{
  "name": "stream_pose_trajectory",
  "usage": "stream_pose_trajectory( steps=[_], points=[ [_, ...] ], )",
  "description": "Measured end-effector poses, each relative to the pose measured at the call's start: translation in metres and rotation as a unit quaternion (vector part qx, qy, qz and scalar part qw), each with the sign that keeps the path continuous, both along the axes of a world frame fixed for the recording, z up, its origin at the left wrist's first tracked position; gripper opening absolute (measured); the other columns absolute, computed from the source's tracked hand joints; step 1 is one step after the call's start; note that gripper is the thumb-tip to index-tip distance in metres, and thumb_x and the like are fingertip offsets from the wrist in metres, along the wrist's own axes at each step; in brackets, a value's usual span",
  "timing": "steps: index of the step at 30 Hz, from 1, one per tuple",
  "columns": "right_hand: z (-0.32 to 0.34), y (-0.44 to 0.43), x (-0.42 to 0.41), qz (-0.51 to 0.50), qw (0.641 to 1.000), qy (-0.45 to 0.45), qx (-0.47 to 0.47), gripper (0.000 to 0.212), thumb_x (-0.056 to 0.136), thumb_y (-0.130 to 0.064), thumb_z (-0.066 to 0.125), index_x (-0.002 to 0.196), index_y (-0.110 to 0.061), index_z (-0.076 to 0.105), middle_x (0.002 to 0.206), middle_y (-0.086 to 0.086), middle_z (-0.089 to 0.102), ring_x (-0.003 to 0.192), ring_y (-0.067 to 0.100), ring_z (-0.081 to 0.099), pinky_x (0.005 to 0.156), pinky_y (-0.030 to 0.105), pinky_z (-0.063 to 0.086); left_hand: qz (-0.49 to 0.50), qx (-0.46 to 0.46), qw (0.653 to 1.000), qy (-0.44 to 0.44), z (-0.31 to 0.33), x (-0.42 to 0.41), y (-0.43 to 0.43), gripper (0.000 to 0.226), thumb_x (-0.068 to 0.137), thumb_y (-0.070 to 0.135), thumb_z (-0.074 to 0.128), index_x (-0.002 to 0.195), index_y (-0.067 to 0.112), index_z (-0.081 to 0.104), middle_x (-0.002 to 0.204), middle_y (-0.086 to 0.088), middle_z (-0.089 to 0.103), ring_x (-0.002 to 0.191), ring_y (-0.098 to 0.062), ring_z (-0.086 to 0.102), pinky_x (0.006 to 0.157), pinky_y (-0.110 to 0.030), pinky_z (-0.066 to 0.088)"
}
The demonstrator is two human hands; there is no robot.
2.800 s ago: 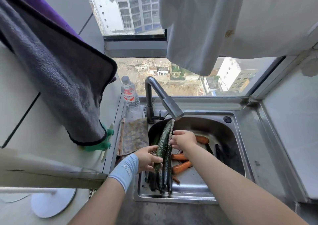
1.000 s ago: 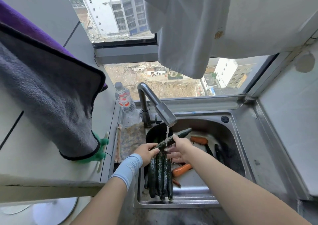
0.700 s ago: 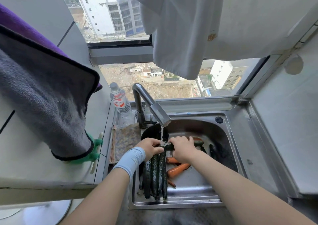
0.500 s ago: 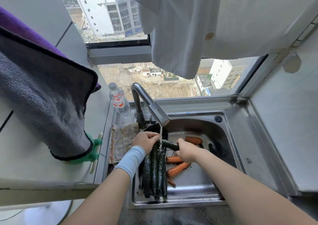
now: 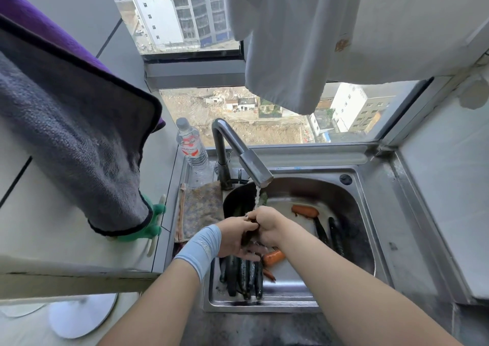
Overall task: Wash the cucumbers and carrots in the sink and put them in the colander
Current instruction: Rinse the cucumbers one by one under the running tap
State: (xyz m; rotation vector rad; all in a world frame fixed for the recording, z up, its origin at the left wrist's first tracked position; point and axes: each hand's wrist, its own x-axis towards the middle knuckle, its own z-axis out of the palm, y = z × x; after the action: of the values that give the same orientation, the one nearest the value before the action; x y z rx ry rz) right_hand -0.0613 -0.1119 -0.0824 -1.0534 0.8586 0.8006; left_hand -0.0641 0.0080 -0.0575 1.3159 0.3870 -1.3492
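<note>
The left hand and right hand both grip one cucumber under the tap's stream. More cucumbers lie near-left in the sink, with carrots to their right.

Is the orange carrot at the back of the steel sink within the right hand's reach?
Probably yes: the orange carrot lies openly nearby, but the right hand grips a dark green cucumber.

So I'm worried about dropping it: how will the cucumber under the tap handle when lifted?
Probably slippery: the tap runs water over the cucumber, which the left hand and right hand both hold. Likely stiff: its tip sticks up unsupported above them. Round, so it may roll if set down.
</note>
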Motion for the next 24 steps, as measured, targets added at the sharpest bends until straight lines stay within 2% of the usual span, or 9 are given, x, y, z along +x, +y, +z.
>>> stream_pose_trajectory(
  steps=[3, 6, 9, 12, 15, 18, 20, 22, 24],
  points=[
    [0.006, 0.013, 0.004, -0.038, 0.999, 0.01, -0.015, 0.028, 0.103, -0.019, 0.049, 0.08, -0.005, 0.056, 0.069, 0.011, 0.058, 0.06, 0.027, 0.056, 0.057, 0.036, 0.049, 0.029, 0.011, 0.999, -0.015, 0.001, 0.009, 0.008, 0.027, 0.104, 0.011, 0.04, 0.128, 0.001, 0.049, 0.105, -0.021, 0.064, 0.078, -0.023, 0.066, 0.06, -0.026, 0.056],
    [0.005, 0.012, 0.006, -0.056, 0.992, -0.012, -0.11, 0.036, 0.102, -0.039, 0.053, 0.084, -0.008, 0.057, 0.077, 0.009, 0.062, 0.054, 0.024, 0.057, 0.042, 0.026, 0.045, 0.048, 0.035, 0.998, -0.018, 0.001, 0.015, 0.012, 0.024, 0.104, 0.016, 0.043, 0.12, 0.001, 0.054, 0.09, -0.009, 0.066, 0.056, -0.009, 0.054, 0.047, -0.016, 0.044],
    [0.003, 0.006, 0.011, -0.063, 0.985, -0.01, -0.16, 0.044, 0.105, -0.048, 0.039, 0.089, -0.009, 0.053, 0.089, 0.008, 0.061, 0.052, 0.019, 0.05, 0.047, 0.023, 0.039, 0.052, 0.027, 0.998, -0.012, -0.003, 0.018, 0.008, 0.022, 0.105, 0.027, 0.041, 0.101, 0.011, 0.055, 0.071, 0.002, 0.057, 0.044, -0.004, 0.037, 0.042, -0.014, 0.029],
    [0.005, 0.002, 0.015, -0.068, 0.992, 0.019, -0.106, 0.042, 0.104, -0.05, 0.038, 0.085, -0.016, 0.053, 0.069, 0.001, 0.052, 0.045, 0.013, 0.041, 0.052, 0.021, 0.035, 0.094, -0.005, 0.995, 0.025, -0.003, 0.021, -0.007, 0.032, 0.104, 0.039, 0.037, 0.083, 0.018, 0.05, 0.063, 0.005, 0.047, 0.037, -0.003, 0.033, 0.036, -0.013, 0.019],
    [0.003, -0.007, 0.015, -0.05, 0.997, 0.044, -0.044, 0.036, 0.095, -0.05, 0.055, 0.073, -0.022, 0.053, 0.048, -0.006, 0.042, 0.037, 0.014, 0.045, 0.064, 0.031, 0.038, 0.153, -0.063, 0.982, 0.088, -0.008, 0.029, -0.021, 0.039, 0.103, 0.041, 0.033, 0.077, 0.017, 0.049, 0.06, 0.005, 0.045, 0.035, -0.006, 0.036, 0.034, -0.012, 0.023],
    [0.0, -0.021, 0.017, -0.027, 0.998, 0.039, -0.039, 0.03, 0.089, -0.043, 0.064, 0.071, -0.022, 0.055, 0.045, -0.008, 0.04, 0.039, 0.011, 0.047, 0.078, 0.037, 0.04, 0.176, -0.122, 0.966, 0.145, -0.015, 0.035, -0.026, 0.036, 0.101, 0.035, 0.034, 0.081, 0.012, 0.052, 0.065, 0.001, 0.048, 0.043, -0.009, 0.043, 0.038, -0.017, 0.035],
    [-0.001, -0.029, 0.018, -0.012, 0.998, 0.056, -0.028, 0.032, 0.088, -0.05, 0.064, 0.075, -0.021, 0.058, 0.046, -0.008, 0.04, 0.05, 0.01, 0.046, 0.083, 0.037, 0.04, 0.212, -0.152, 0.948, 0.185, -0.011, 0.035, -0.026, 0.03, 0.095, 0.028, 0.045, 0.086, 0.003, 0.059, 0.077, -0.006, 0.054, 0.058, -0.015, 0.051, 0.046, -0.023, 0.048],
    [-0.007, -0.035, 0.019, 0.017, 0.998, 0.062, 0.002, 0.04, 0.089, -0.06, 0.056, 0.088, -0.022, 0.066, 0.059, -0.006, 0.057, 0.065, 0.011, 0.056, 0.098, 0.048, 0.033, 0.257, -0.177, 0.927, 0.207, -0.009, 0.035, -0.026, 0.025, 0.085, 0.014, 0.052, 0.088, -0.008, 0.062, 0.086, -0.017, 0.057, 0.07, -0.022, 0.056, 0.054, -0.029, 0.055],
    [-0.014, -0.039, 0.021, 0.023, 0.998, 0.059, 0.011, 0.049, 0.093, -0.063, 0.048, 0.097, -0.019, 0.07, 0.09, -0.003, 0.071, 0.087, 0.016, 0.067, 0.111, 0.058, 0.017, 0.284, -0.194, 0.914, 0.218, -0.006, 0.036, -0.027, 0.021, 0.082, 0.004, 0.052, 0.095, -0.012, 0.06, 0.093, -0.022, 0.056, 0.075, -0.026, 0.059, 0.058, -0.031, 0.057]
  ],
)
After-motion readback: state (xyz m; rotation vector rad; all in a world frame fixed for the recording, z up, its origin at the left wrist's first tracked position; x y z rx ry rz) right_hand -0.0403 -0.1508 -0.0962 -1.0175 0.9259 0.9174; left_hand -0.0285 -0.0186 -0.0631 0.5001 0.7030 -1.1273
